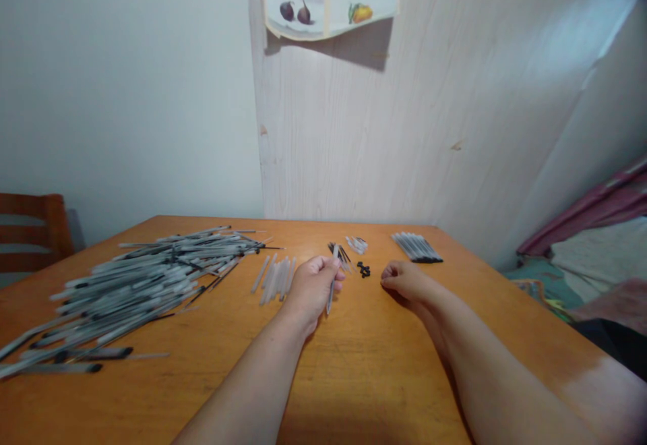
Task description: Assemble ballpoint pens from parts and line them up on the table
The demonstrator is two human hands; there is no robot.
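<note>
My left hand (311, 290) is closed around a slim, translucent pen (331, 294), its pointed end slanting down toward me. To the right, my right hand (408, 279) rests low over the table, fingers curled together; whatever may be between the fingertips is hidden. Between the hands lies a small cluster of black plugs (364, 270). Behind the pen are thin dark refills (344, 255), partly covered by my left hand, and several small clear pieces (356, 245). Left of that hand, clear pen barrels (275, 280) lie roughly side by side.
A large heap of pens and pen parts (146, 283) covers the left of the wooden table (354, 384). At the back right lies a neat row of pens with black ends (417, 247). A wall stands behind; a chair (35, 226) is at the left.
</note>
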